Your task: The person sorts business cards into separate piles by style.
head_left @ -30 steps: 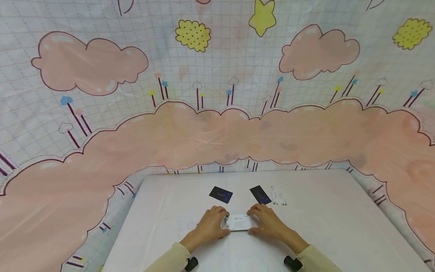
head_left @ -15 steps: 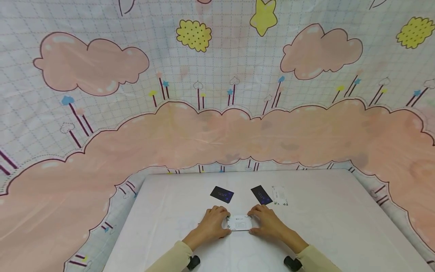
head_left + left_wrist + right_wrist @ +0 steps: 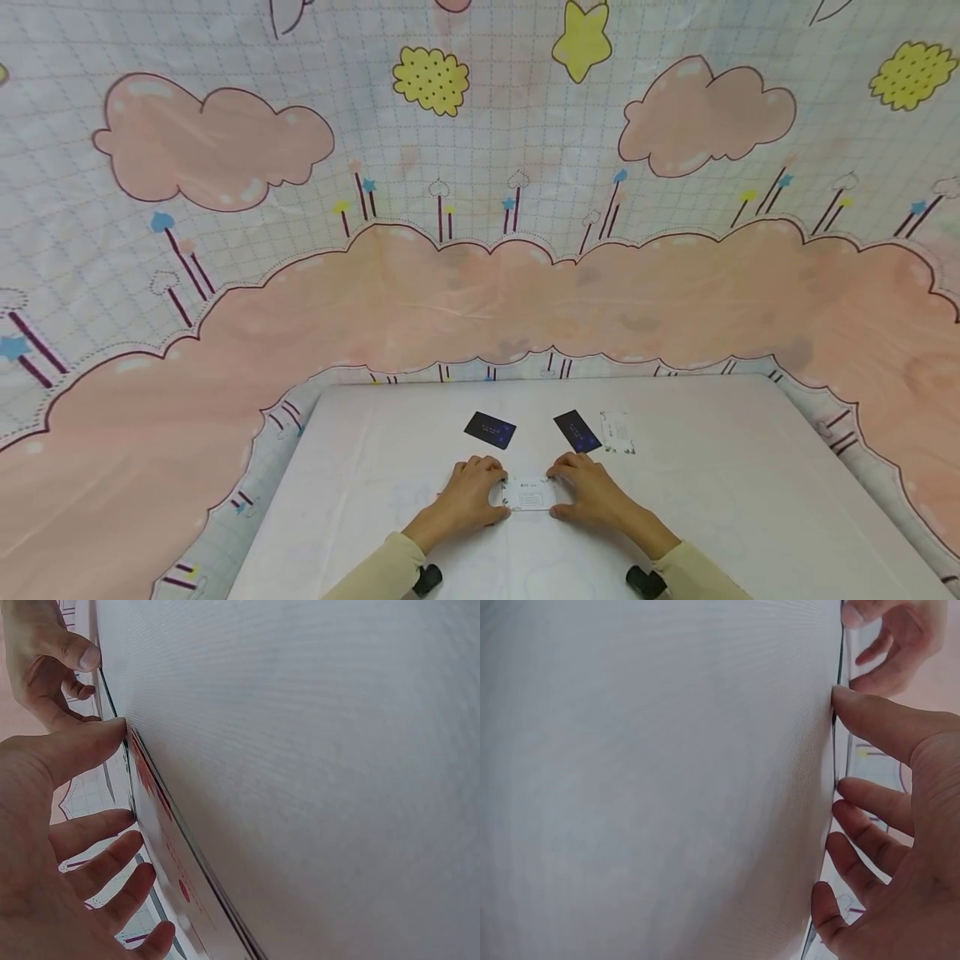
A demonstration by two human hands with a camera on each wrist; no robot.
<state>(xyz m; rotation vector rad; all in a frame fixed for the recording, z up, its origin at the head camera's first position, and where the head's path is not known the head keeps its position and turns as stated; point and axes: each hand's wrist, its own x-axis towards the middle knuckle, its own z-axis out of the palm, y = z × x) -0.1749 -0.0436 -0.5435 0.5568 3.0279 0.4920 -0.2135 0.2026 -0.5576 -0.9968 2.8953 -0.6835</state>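
Observation:
A white business card [image 3: 528, 496] with grey print and leafy corners lies flat between both hands at the front of the table. My left hand [image 3: 472, 493] holds its left end, thumb at the near corner and index finger at the far one. At the opposite end my right hand [image 3: 588, 492] pinches the card the same way. The left wrist view shows white cards with red print [image 3: 180, 877] beneath the left hand's other fingers, mostly hidden by that hand in the head view. The right hand's remaining fingertips [image 3: 844, 851] rest along the tabletop.
Beyond the hands lie a dark blue card [image 3: 490, 430] on the left, another dark card [image 3: 577, 431] on the right, and a white leafy card [image 3: 618, 433] beside it. The white table [image 3: 375, 433] ends at a patterned cloth backdrop [image 3: 480, 292]. Black wrist cameras [image 3: 647, 581] sit near both sleeves.
The white card between the hands has sunk slightly and lies flatter, its near edge looking thinner. Both hands keep their grip almost in place; the other cards have not moved.

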